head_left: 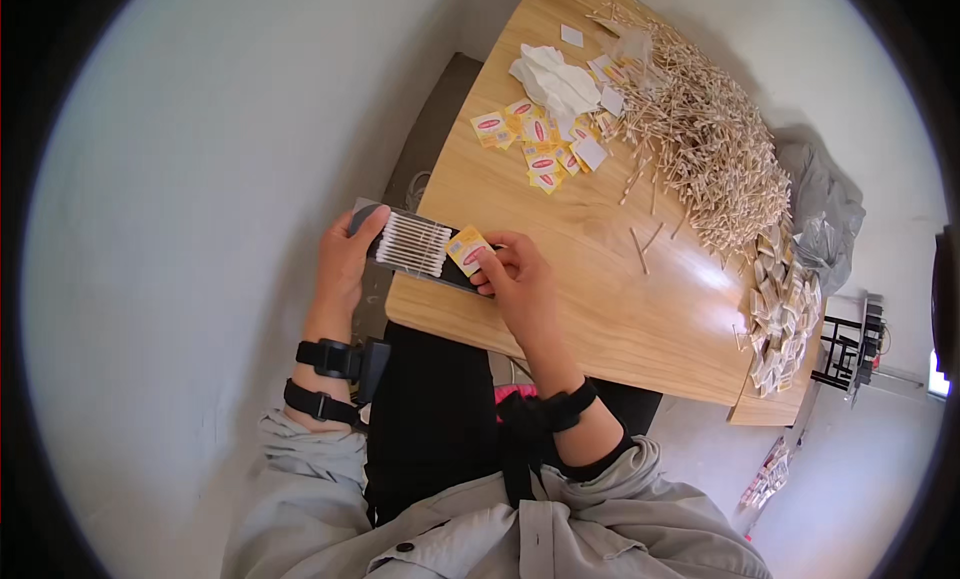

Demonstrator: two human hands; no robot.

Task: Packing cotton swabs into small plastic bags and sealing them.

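Over the worktop's (590, 299) near left corner, the left hand (343, 254) grips one end of the tray (456, 276); the right hand (522, 279) pinches the card (464, 249) at the other. The swabs (413, 244) look light, snappable; the card seems thin, best held by its edges.

Left hand (342, 257) grips and right hand (522, 284) pinches, fingers (518, 242) bent

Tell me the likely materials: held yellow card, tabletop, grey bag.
Yellow card: probably thin card or paper, smooth; flat, crisp edges.
Tabletop: perhaps wood or laminate, satin; visible grain, soft glare.
Grey bag: likely thin plastic, shiny; crumpled, bright highlights.
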